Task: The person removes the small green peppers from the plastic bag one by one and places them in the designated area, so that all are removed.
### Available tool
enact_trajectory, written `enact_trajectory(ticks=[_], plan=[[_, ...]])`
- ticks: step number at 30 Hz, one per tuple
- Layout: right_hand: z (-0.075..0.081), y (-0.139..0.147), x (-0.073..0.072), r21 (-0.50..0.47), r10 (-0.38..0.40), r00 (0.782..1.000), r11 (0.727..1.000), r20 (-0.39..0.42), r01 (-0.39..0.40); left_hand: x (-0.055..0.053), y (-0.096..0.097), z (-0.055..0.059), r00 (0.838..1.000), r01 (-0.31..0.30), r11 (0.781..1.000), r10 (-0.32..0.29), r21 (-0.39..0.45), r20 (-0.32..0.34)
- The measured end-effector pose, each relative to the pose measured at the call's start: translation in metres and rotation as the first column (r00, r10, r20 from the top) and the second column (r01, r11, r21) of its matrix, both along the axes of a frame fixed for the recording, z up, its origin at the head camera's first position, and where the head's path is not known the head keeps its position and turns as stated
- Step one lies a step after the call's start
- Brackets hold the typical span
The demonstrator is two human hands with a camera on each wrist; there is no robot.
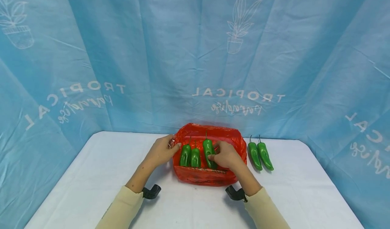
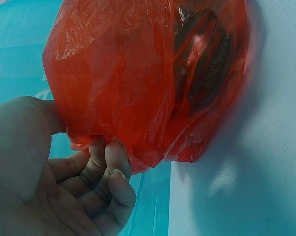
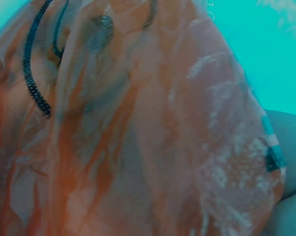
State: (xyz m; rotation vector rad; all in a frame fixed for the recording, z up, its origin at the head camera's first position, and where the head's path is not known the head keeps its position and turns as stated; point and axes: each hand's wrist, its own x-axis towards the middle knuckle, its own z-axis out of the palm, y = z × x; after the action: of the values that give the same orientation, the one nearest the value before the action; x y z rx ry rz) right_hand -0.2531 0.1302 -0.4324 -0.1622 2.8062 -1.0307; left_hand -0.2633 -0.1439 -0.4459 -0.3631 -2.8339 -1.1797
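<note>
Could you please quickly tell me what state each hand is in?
Left hand: holding the edge of the red bag.
Right hand: holding a green pepper.

Curtained-off tabletop setting; wider premises undeterminable. Evidence: 1 white table (image 1: 195,205), blue TROPICAL-print curtain (image 1: 182,53) on 3 sides.

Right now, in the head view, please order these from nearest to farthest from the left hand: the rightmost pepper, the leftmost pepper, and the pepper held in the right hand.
1. Leftmost pepper: inside the red bag, left side.
2. Held pepper: in the right hand, near the bag's middle.
3. Rightmost pepper: on the table, right of the bag.
</note>
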Motion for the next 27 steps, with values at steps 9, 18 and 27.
enact_trajectory(ticks=[9,18,27], plan=[[0.005,0.006,0.002,-0.068,-0.036,0.999,0.997,-0.007,0.035,0.000,-0.001,0.000,1.000,0.005,1.000,-0.005,0.004,-0.004],[0.007,0.010,0.000,-0.128,-0.048,0.999,0.991,0.002,0.048,-0.001,-0.001,0.000,1.000,0.016,1.000,-0.016,0.007,0.002],[0.018,0.013,0.005,-0.158,-0.065,0.998,0.985,-0.004,0.064,0.000,-0.003,0.001,1.000,0.012,1.000,-0.012,0.003,0.003]])
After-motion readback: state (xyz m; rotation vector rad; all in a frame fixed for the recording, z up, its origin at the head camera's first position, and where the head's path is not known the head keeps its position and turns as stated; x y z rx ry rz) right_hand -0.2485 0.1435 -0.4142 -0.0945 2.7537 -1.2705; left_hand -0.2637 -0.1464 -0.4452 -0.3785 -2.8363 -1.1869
